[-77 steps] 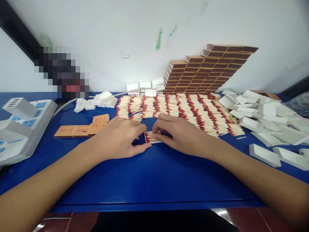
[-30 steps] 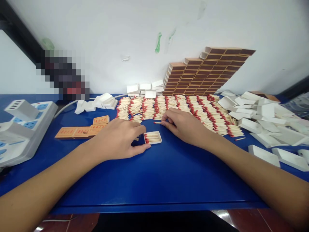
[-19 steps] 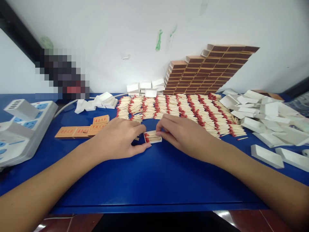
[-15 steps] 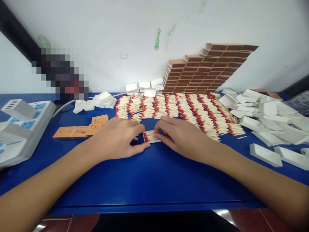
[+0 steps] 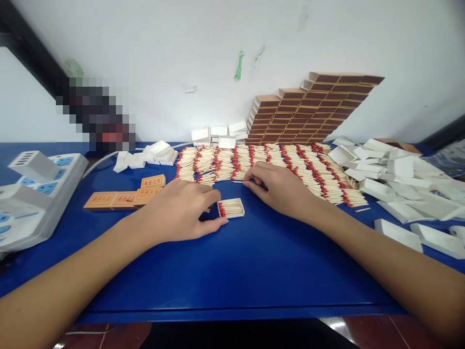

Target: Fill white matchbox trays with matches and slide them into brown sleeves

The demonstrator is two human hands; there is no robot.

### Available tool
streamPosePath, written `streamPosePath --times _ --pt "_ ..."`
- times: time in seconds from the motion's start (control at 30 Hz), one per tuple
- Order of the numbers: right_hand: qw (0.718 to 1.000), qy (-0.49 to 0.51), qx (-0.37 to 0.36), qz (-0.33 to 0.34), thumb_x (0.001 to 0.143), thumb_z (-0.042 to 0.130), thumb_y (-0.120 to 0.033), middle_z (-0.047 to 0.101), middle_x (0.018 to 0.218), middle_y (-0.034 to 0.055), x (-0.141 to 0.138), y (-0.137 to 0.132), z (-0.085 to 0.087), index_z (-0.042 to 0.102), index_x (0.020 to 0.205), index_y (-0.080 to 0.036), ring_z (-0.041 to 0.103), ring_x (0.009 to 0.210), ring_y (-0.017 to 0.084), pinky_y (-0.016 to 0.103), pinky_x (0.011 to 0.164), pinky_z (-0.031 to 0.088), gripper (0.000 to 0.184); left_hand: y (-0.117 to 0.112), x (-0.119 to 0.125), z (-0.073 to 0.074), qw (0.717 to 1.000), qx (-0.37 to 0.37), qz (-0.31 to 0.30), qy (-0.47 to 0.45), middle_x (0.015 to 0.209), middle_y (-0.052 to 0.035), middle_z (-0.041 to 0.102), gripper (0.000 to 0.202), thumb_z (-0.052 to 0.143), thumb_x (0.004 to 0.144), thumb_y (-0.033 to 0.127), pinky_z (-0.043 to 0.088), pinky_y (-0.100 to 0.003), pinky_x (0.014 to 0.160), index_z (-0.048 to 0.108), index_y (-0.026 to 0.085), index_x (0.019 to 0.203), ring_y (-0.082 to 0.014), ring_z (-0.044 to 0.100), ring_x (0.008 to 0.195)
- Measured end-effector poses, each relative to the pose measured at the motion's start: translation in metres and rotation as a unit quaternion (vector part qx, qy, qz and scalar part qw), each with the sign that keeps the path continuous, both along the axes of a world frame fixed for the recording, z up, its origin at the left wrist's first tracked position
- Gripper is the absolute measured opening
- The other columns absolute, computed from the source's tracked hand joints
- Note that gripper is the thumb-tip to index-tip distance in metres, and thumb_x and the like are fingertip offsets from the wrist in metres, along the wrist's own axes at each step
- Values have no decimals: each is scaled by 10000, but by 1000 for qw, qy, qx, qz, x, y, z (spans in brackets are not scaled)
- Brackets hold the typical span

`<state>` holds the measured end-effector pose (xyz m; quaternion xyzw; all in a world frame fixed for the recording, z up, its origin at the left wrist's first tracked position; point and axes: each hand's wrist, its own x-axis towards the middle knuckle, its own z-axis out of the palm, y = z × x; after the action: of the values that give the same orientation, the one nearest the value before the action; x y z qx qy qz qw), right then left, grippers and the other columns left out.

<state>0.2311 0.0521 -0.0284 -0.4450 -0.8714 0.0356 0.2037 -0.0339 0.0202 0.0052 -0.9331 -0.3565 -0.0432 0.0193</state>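
Observation:
A small white matchbox tray [image 5: 232, 208] with red-headed matches in it lies on the blue table. My left hand [image 5: 185, 208] is at its left end, thumb at the near corner and index finger at the far corner; the other fingers curl under, with a few pale matchstick ends below them. Apart from the tray, my right hand [image 5: 272, 186] is at the front edge of the laid-out matches [image 5: 225, 165], thumb and fingers pinched together. What is between those fingertips is too small to make out.
Brown-sided matchboxes [image 5: 305, 116] are stacked against the wall. White empty trays [image 5: 395, 169] pile up at right, with more trays [image 5: 160, 152] behind left. Orange matchboxes [image 5: 119, 199] lie beside my left forearm. A white power strip [image 5: 69, 184] stands at far left.
My right hand has left the tray and moved right and away from me to the matches. The tray's right end now shows. My left hand stays by the tray.

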Motion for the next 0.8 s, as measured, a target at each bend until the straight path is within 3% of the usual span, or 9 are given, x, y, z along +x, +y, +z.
streamPosePath --times 0.37,0.8 --pt "1000 -6 19 -7 1002 579 -210 671 910 57 -1 0 -3 672 1035 -178 598 777 196 315 692 405 103 0 0 0 1000 5 -1 -1 856 -5 749 325 590 983 514 369 -339 616 723 220 1027 -231 724 782" --pt "1000 4 -12 -10 1009 580 -206 665 879 42 -5 1 -5 654 969 -186 581 749 182 301 666 381 86 0 -1 -1 1000 0 -2 -3 883 1 759 333 574 991 516 387 -344 628 726 226 1052 -236 737 807"
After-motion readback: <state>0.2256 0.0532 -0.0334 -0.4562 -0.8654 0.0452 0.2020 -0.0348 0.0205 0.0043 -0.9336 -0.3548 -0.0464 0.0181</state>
